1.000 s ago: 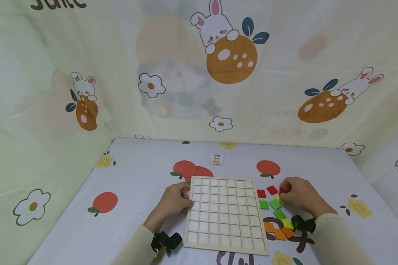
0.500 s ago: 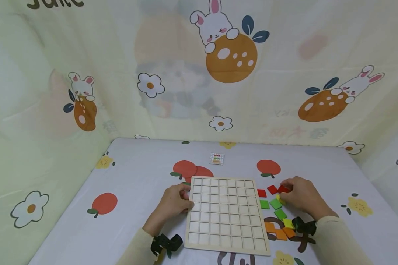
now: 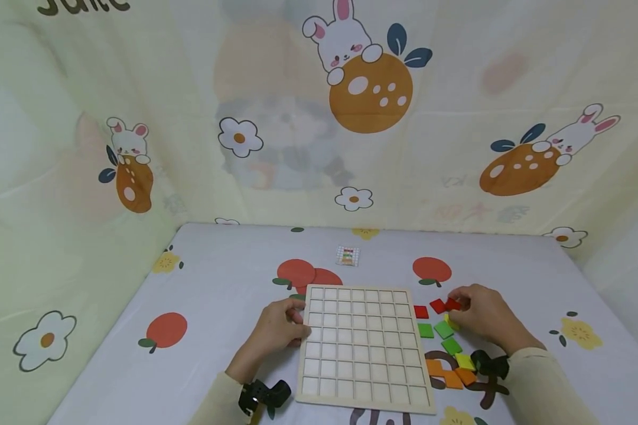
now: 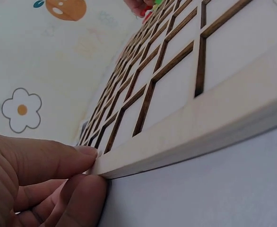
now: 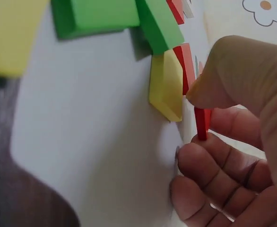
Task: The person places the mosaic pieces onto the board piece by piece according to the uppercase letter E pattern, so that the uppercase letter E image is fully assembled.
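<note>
A wooden grid board (image 3: pixel 367 348) lies flat on the cloth. My left hand (image 3: pixel 274 329) grips its left edge; the left wrist view shows the thumb on the frame (image 4: pixel 195 127) and curled fingers against its side. My right hand (image 3: pixel 486 313), right of the board, pinches a red tile (image 5: pixel 202 124) between thumb and fingers. Beside that hand are a yellow tile (image 5: pixel 167 87), another red tile (image 3: pixel 438 306) and green tiles (image 3: pixel 443 329). A separate red tile (image 3: pixel 421 311) lies by the board's right edge.
Orange tiles (image 3: pixel 453 379) and a yellow tile (image 3: pixel 465 362) lie near the board's lower right edge. A small packet with a printed coloured pattern (image 3: pixel 348 255) lies behind the board. Printed cloth (image 3: pixel 276 200) rises at the back and sides.
The red tile at my right fingertips has shifted slightly left and shows more of its surface beside the neighbouring red tile. My left hand keeps its grip on the board.
</note>
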### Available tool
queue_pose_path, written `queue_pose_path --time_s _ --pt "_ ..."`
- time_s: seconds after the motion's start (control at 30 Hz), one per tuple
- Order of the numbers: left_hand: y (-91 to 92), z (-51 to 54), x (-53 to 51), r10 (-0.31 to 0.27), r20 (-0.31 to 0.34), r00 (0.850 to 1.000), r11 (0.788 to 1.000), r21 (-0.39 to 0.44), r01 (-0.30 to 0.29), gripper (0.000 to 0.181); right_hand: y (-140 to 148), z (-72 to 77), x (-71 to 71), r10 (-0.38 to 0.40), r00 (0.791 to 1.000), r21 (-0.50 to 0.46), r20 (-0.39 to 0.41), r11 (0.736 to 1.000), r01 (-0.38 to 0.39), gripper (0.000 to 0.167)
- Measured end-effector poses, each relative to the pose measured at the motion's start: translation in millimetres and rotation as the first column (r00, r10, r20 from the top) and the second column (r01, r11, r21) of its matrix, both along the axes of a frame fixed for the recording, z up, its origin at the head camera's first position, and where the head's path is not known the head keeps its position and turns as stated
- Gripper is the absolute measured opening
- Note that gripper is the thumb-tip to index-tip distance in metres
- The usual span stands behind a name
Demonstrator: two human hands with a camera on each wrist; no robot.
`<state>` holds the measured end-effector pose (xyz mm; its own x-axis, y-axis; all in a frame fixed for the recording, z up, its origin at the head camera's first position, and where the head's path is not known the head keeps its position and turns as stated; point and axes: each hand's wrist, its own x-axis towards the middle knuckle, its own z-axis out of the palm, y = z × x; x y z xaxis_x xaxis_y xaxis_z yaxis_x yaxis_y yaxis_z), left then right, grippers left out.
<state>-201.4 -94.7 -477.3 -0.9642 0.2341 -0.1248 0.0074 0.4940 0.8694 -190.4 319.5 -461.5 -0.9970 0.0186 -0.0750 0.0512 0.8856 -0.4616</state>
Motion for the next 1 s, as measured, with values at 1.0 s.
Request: queue_pose_path --time_s 1.0 --pt "-0.8 -2.8 5.5 0.047 -0.012 0.999 0.998 0.045 -0.046 0.040 -94 9.7 -19.3 0.283 0.957 -0.147 -0.071 0.946 -0.290 0.026"
